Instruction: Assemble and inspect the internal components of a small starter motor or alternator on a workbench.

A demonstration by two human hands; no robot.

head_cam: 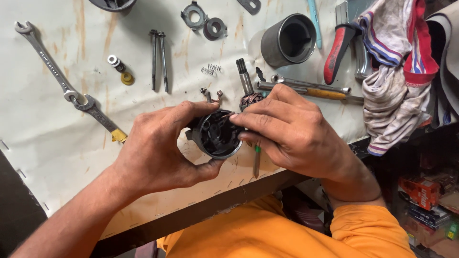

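Observation:
My left hand grips a round black housing from its left side, open face toward me. My right hand reaches in from the right, fingertips at the housing's rim, and holds a thin screwdriver whose shaft points down below the hand. Just behind the hands stands a motor armature with copper windings and a splined shaft. Two small brush pieces lie behind the housing.
On the stained white bench: two spanners at left, two long bolts, small springs, a grey metal cylinder, round metal parts, a yellow-handled tool, red-handled pliers and a striped rag at right.

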